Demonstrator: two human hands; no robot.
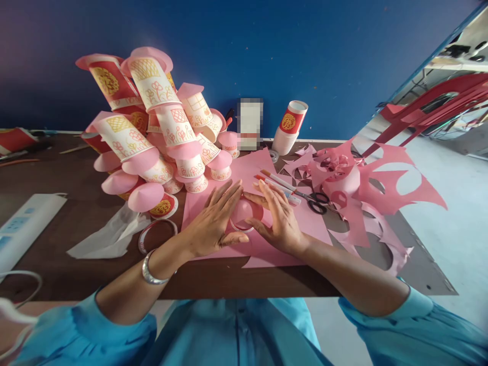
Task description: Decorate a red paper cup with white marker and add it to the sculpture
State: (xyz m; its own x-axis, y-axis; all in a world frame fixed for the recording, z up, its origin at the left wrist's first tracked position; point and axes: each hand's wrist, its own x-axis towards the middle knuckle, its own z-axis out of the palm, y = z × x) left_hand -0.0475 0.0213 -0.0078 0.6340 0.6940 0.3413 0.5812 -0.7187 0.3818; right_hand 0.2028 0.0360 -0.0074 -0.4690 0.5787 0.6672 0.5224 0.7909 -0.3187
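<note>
A pink paper cone (246,209) sits on the pink sheet in front of me, with a white rim showing beneath it, seemingly a paper cup's. Flat against the cone's left side lies my left hand (215,221), its fingers stretched out and a silver bangle on the wrist. On the opposite side my right hand (280,218) rests with fingers extended, its thumb near the cone's lower edge. Neither hand wraps its fingers round the cone. Underneath are pink paper sheets (282,256). Right of my right hand lie black-handled scissors (318,202) and a few pens (280,180).
Stacked cup towers (152,86) with pink cone roofs stand at left. Upright cups (292,122) stand near the blue wall. Cut pink scraps (381,188) cover the right side. A tape roll (158,234), clear plastic (110,236) and a power strip (26,229) lie left.
</note>
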